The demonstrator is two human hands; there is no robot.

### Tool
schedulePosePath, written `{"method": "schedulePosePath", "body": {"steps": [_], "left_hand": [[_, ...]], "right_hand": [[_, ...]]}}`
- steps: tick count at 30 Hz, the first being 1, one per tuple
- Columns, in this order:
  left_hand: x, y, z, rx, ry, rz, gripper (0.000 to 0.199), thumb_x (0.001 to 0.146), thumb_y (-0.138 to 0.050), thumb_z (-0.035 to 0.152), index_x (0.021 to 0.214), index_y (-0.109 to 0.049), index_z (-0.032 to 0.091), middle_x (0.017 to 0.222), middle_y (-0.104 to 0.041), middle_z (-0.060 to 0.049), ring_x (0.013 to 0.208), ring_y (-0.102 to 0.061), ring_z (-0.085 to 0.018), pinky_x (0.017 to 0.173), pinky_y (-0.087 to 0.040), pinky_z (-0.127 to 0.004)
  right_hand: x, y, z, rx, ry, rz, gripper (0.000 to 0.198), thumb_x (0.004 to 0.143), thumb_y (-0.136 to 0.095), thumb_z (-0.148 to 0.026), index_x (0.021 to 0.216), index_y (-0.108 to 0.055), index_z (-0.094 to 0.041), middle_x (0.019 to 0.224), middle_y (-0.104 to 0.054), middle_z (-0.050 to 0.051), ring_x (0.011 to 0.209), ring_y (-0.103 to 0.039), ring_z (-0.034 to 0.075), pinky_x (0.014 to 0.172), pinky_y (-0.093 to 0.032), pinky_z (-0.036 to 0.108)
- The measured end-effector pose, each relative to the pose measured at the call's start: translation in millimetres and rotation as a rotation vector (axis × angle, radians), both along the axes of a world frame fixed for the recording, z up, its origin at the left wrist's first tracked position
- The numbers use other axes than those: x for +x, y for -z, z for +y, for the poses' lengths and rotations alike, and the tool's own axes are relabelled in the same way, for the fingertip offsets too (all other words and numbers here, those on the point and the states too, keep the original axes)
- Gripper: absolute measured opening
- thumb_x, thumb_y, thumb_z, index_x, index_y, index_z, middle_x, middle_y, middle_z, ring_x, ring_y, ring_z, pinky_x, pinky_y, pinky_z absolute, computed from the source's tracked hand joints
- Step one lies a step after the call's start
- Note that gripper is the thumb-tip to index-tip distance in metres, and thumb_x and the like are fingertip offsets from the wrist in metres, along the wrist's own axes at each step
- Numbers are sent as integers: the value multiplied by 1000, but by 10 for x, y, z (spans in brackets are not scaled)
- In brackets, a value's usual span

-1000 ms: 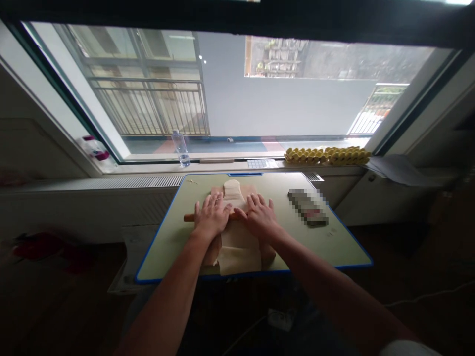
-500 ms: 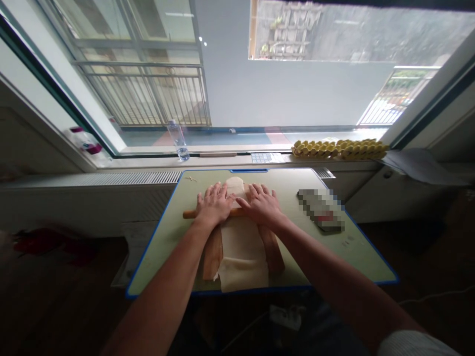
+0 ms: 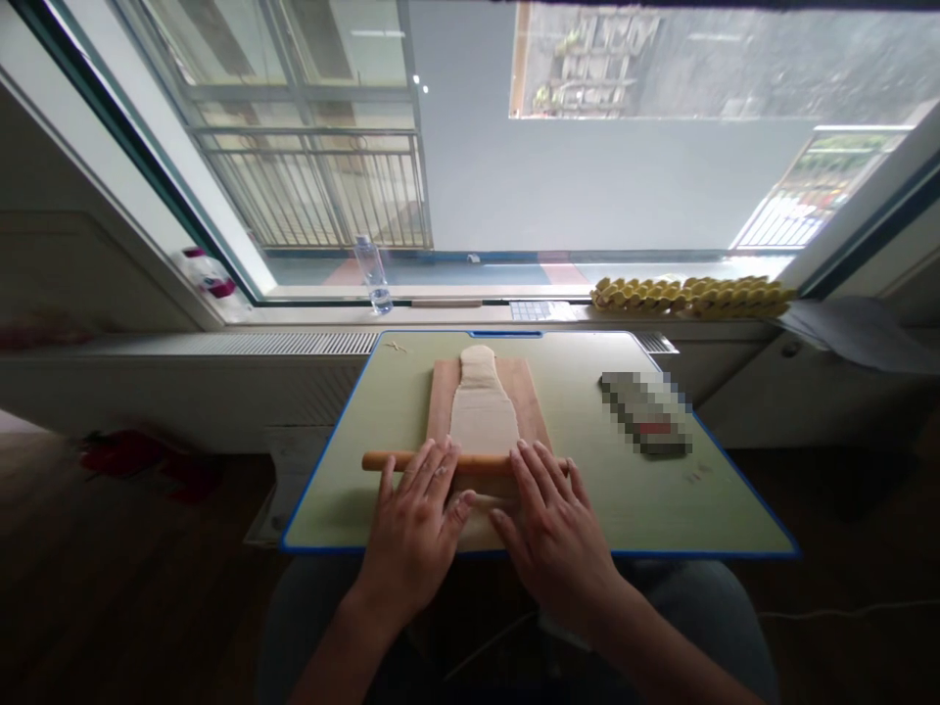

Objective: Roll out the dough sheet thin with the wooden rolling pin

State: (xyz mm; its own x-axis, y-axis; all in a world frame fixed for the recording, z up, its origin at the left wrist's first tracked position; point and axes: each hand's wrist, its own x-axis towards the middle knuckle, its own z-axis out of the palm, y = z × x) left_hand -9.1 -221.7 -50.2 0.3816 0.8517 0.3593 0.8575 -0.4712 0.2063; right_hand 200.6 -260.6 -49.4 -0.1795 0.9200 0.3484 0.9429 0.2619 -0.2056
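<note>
A wooden rolling pin [image 3: 485,464] lies crosswise over a long strip of pale dough [image 3: 483,416] on a wooden board [image 3: 527,387]. My left hand [image 3: 415,524] rests palm down on the left part of the pin, fingers stretched out over it. On the right part lies my right hand [image 3: 554,524], its fingers also extended and flat. Both thumbs point inward over the near end of the dough, which the hands partly cover. The dough's far end is narrow and reaches slightly past the board's back edge.
The board sits on a pale green table [image 3: 352,490] with a blue rim. Small dough scraps [image 3: 395,347] lie at its back left, and a blurred-out flat dark object [image 3: 646,413] at the right. Beyond, the windowsill holds a clear bottle [image 3: 374,279] and a yellow braided item [image 3: 690,297].
Both hands have come back toward me with the rolling pin, from the far part of the dough to its near part. The far dough and board are now uncovered.
</note>
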Motion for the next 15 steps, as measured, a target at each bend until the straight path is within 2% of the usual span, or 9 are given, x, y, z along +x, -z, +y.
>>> {"method": "schedulePosePath", "body": {"steps": [4,9,12,15], "left_hand": [[-59,-21,-197,-20,6,-11,57,110,-42,45,163,-44,24,167,-47,-11,157,-42,-30,131,-22,-65],[-10,-57,-234,-51,-45,-64,55,109,-46,45,160,-48,24,164,-50,-12,157,-41,-32,129,-25,-69],[-23,-32,-282,-19,-100,-121,53,107,-52,42,156,-53,23,163,-53,-13,155,-44,-33,128,-27,-69],[-79,11,-367,49,-173,-178,49,103,-59,37,149,-60,23,161,-55,-15,155,-44,-36,127,-28,-68]], "right_hand": [[-12,-53,-65,2,-7,57,54,107,-52,-41,155,-54,-16,160,-55,15,154,-42,34,128,-22,58],[-72,-248,233,-92,-33,81,37,104,-62,-39,135,-68,-21,141,-69,12,145,-49,34,126,-21,61],[-88,-325,378,-124,-56,64,22,102,-65,-36,116,-75,-22,121,-75,8,125,-59,30,120,-31,53],[-20,-329,448,-91,-58,65,20,101,-65,-37,109,-76,-22,111,-74,8,114,-61,28,108,-40,43]]}}
